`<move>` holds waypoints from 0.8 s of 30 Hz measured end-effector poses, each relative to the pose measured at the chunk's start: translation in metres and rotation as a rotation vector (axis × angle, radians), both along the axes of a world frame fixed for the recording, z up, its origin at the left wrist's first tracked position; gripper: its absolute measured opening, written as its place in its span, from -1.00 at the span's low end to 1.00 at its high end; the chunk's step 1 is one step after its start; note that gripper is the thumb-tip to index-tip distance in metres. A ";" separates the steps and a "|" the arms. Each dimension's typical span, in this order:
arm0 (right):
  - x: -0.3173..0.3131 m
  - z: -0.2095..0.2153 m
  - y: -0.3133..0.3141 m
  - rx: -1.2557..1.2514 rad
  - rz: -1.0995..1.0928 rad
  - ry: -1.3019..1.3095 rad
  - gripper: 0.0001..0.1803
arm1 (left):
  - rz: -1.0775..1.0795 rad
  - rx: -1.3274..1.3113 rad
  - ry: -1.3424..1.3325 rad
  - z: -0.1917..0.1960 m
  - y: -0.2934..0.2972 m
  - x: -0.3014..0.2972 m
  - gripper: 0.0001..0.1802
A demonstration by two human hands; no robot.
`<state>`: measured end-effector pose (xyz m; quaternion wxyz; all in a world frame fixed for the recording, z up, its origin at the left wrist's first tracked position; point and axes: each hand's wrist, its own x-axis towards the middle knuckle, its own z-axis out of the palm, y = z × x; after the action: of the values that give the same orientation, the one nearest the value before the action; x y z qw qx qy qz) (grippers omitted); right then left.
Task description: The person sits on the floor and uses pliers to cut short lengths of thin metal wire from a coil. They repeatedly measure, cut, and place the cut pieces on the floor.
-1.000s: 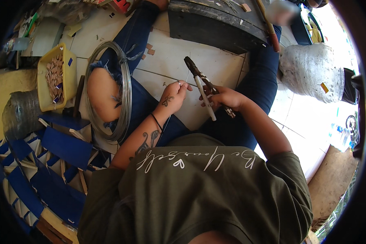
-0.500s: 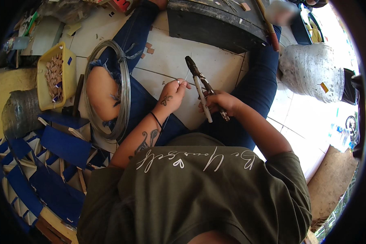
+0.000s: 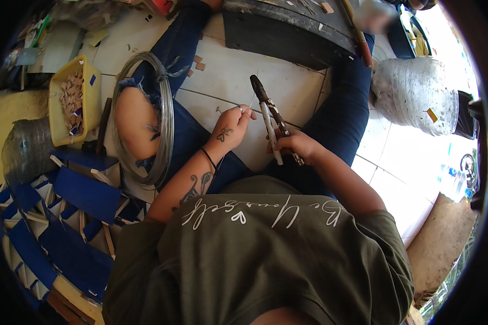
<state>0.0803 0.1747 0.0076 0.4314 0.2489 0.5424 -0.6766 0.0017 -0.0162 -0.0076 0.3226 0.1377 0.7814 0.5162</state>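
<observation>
My right hand [image 3: 294,145] is wrapped round the handles of long pliers [image 3: 258,91]. These have a dark head and worn handles, one whitish and one dark with pale flecks. The handles are slightly spread, and the head points away from me. My left hand [image 3: 234,125] is closed, thumb against fingers, on a thin wire [image 3: 252,101] that runs up beside the pliers' head. Whether the jaws touch the wire is too small to tell. A coil of grey wire [image 3: 166,122], tied at its top, hangs round my bent left knee.
A yellow bin [image 3: 95,103] of small brown pieces stands at left, above stacked blue pieces [image 3: 87,192] with wooden strips. Ahead is a dark low block [image 3: 287,38] with a wooden-handled tool [image 3: 361,46] on it. A plastic-wrapped bundle [image 3: 415,95] lies at right.
The pliers' head has shifted slightly right, and the handles are a little closer together. My right forearm has moved slightly. My left hand remains nearly in place with the wire.
</observation>
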 end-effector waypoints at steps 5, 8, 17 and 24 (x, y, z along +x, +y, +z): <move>-0.006 -0.010 -0.002 0.097 0.021 0.030 -0.73 | 0.047 -0.010 -0.019 -0.005 -0.003 -0.002 -0.71; -0.007 -0.017 -0.007 0.135 -0.004 0.041 -0.75 | 0.056 -0.058 -0.028 -0.013 0.000 -0.002 -0.71; -0.015 -0.044 -0.019 0.320 -0.007 0.063 -0.80 | 0.168 -0.123 -0.166 -0.050 0.012 -0.009 -0.69; -0.018 -0.054 -0.018 0.406 -0.023 0.035 -0.74 | 0.318 0.154 -0.580 -0.034 0.010 -0.009 -0.71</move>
<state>0.0622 0.1564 -0.0460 0.3552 0.3252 0.6721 -0.5625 -0.0069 -0.0065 -0.0419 0.4356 -0.1146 0.6273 0.6353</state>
